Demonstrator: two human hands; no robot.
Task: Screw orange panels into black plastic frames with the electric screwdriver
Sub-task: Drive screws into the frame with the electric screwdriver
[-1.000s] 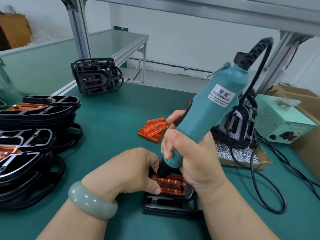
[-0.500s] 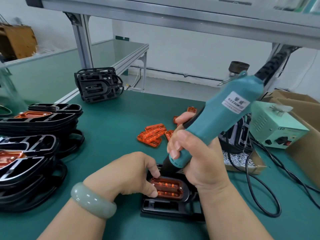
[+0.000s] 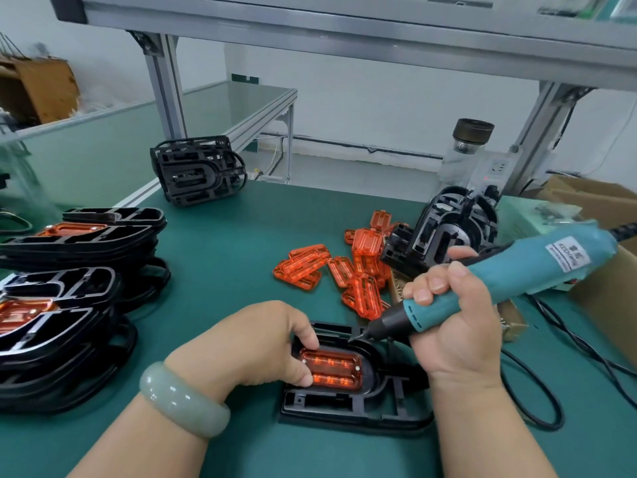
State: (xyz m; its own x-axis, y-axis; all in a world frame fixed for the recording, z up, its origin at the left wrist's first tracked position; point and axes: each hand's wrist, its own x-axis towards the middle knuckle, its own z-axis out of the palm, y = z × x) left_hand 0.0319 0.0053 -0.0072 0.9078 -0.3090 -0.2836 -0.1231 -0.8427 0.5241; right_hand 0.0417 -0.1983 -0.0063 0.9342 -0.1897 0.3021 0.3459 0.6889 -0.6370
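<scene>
A black plastic frame (image 3: pixel 355 405) lies flat on the green mat in front of me, with an orange panel (image 3: pixel 332 369) seated in it and a screw head showing at each end. My left hand (image 3: pixel 255 350) holds the frame's left end, thumb and fingers pinching beside the panel. My right hand (image 3: pixel 451 326) grips the teal electric screwdriver (image 3: pixel 510 274), which is tilted low to the right. Its bit tip hovers just above the frame's upper right rim, clear of the panel.
Loose orange panels (image 3: pixel 344 274) lie in a pile behind the frame. Stacks of frames (image 3: pixel 69 305), some with panels fitted, fill the left side. More black frames (image 3: pixel 200 170) (image 3: pixel 455 222) stand at the back. The screwdriver cable (image 3: pixel 537 391) loops at right beside cardboard boxes (image 3: pixel 606 288).
My right hand has lifted the screwdriver off the panel and swung it from steep to nearly level, pointing right. My left hand has stayed on the frame. The camera has tilted up.
</scene>
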